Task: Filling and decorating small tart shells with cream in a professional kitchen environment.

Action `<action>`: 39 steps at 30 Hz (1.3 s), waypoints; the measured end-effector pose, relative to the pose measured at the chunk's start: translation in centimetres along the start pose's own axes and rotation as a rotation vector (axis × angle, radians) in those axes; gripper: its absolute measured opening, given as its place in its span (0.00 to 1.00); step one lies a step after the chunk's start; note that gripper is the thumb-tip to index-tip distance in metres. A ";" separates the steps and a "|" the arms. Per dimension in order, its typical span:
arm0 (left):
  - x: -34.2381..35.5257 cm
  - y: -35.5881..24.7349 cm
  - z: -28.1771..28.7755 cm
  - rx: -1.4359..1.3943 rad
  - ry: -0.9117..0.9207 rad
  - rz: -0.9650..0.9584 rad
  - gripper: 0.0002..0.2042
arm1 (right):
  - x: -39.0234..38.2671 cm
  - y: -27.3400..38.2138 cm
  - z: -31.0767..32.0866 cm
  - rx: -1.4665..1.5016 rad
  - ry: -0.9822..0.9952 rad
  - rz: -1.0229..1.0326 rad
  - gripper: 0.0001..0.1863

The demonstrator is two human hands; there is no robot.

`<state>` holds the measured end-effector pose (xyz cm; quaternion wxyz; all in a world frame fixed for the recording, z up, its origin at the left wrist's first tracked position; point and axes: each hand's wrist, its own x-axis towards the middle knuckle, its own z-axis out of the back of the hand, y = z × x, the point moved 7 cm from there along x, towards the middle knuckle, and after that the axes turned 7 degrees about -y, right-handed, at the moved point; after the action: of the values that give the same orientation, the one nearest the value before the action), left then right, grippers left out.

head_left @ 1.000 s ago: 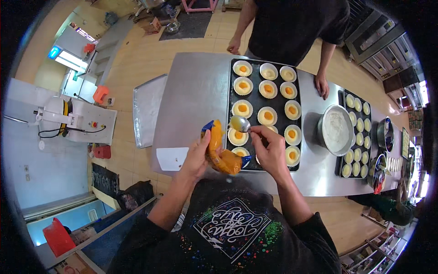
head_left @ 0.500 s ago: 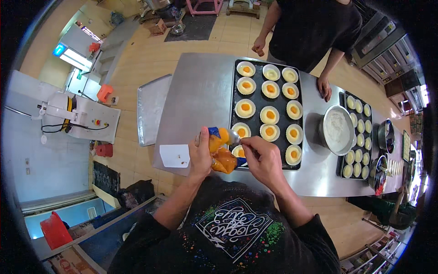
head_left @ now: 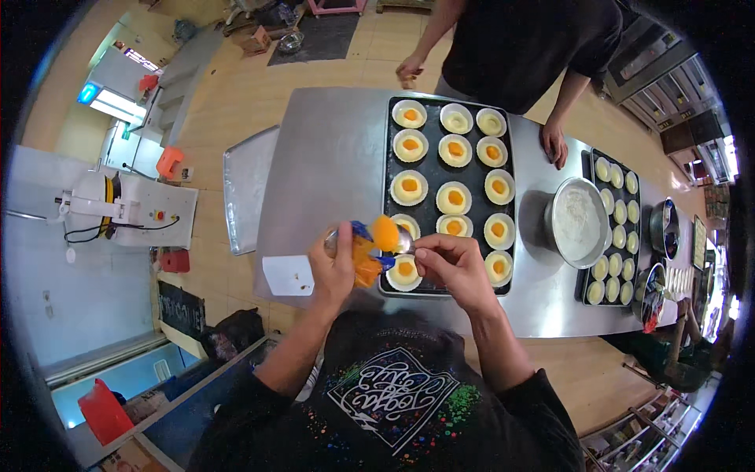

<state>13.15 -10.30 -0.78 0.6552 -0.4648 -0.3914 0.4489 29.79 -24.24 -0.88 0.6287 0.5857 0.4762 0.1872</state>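
Observation:
My left hand (head_left: pixel 333 271) is wrapped round a crumpled clear pouch of orange filling (head_left: pixel 365 267) with blue printing. Fingers of my right hand (head_left: pixel 460 271) pinch a metal spoon (head_left: pixel 406 240) at the pouch's mouth. A rounded orange lump (head_left: pixel 385 234) shows beside the spoon; whether it rests on it or is in the pouch I cannot tell. Both hands hover above the near left corner of a black baking tray (head_left: pixel 432 167). White paper cups of pale batter (head_left: pixel 451 198) stand in rows on it, most with an orange dab on top. Two at the back right, such as this cup (head_left: pixel 491 122), have none.
A steel bowl of white flour-like powder (head_left: pixel 578 224) stands right of the tray, near a second tray of cups (head_left: pixel 590 295). A white board (head_left: pixel 285 275) lies at the table's left corner. Across the table, a co-worker's hand (head_left: pixel 554 147) rests on the edge.
The view has shifted slightly, moving the tray left in the picture. The pouch has turned in my left hand, and the orange lump now stands out beside the spoon. The co-worker's raised hand has moved left.

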 end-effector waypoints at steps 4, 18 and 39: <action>2.2 2.1 -1.1 -0.109 0.004 0.180 0.23 | 3.6 0.6 3.2 0.138 -0.046 -0.005 0.07; 6.6 9.1 -3.2 -0.425 -0.192 0.482 0.23 | 29.0 -2.2 22.0 -1.037 -0.776 0.804 0.11; 8.1 10.6 -2.8 -0.371 -0.229 0.489 0.24 | 37.0 -2.1 20.0 -1.561 -0.605 0.626 0.09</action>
<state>15.79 -1.53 -10.90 0.3838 -0.6032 -0.4143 0.5632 63.05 -6.55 -19.67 0.8670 0.1184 -0.1548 0.4587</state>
